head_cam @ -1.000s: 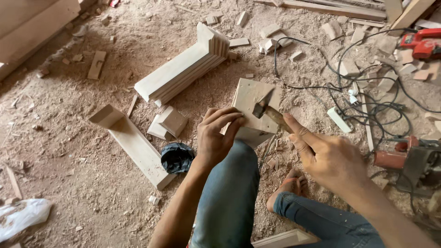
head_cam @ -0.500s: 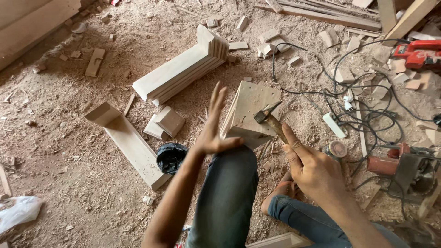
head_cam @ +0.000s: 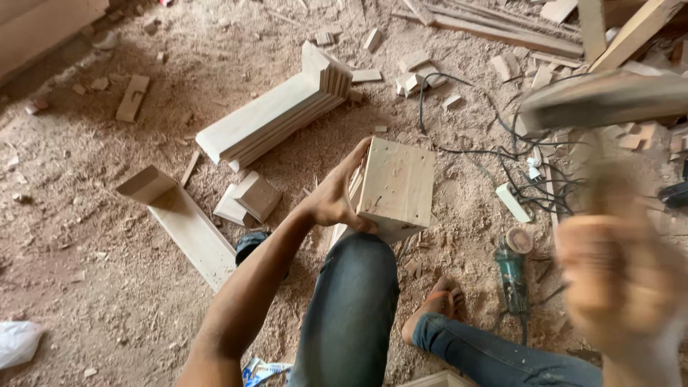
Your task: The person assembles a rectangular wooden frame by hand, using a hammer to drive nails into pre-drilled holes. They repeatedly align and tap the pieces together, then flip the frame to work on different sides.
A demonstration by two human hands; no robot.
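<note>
Now raised high, blurred right hand (head_cam: pixel 620 276) gripping hammer (head_cam: pixel 609 97), left hand (head_cam: pixel 337 197) fingers steadying wooden block (head_cam: pixel 398 186) for a strike.

Small crumpled wrapper (head_cam: pixel 264 371) at the bottom edge beside the knee, blue and white with a touch of yellow, lying on sawdust, white plastic bag (head_cam: pixel 16 342) crumpled at the lower left corner, no signs or screens
</note>
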